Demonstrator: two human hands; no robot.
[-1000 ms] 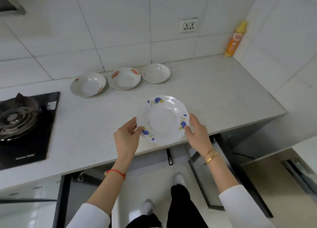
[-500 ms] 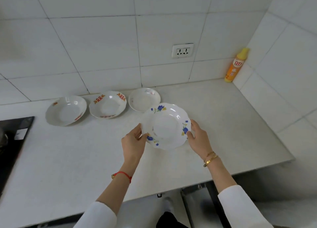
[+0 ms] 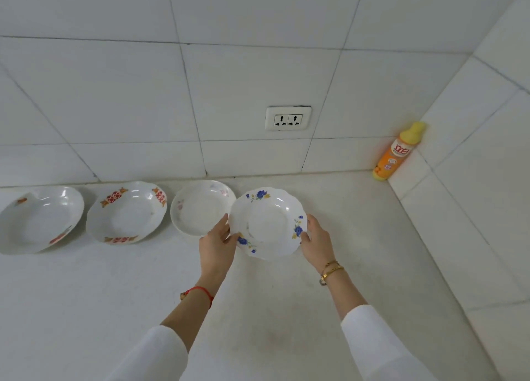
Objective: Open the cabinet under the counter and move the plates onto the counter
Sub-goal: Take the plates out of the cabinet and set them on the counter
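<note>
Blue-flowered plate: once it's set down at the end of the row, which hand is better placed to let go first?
Probably the left. The left hand grips the blue-flowered plate on the side crowded by the small pink-flowered plate; the right hand has bare counter beside it to steady.

Blue-flowered plate [image 3: 268, 223] tilted, above counter [image 3: 358, 237] — beside three plates [image 3: 126, 213] rowed along the wall.

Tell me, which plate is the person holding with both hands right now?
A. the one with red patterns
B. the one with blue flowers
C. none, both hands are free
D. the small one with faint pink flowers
B: the left hand and right hand grip opposite edges of the blue-flowered plate.
</note>
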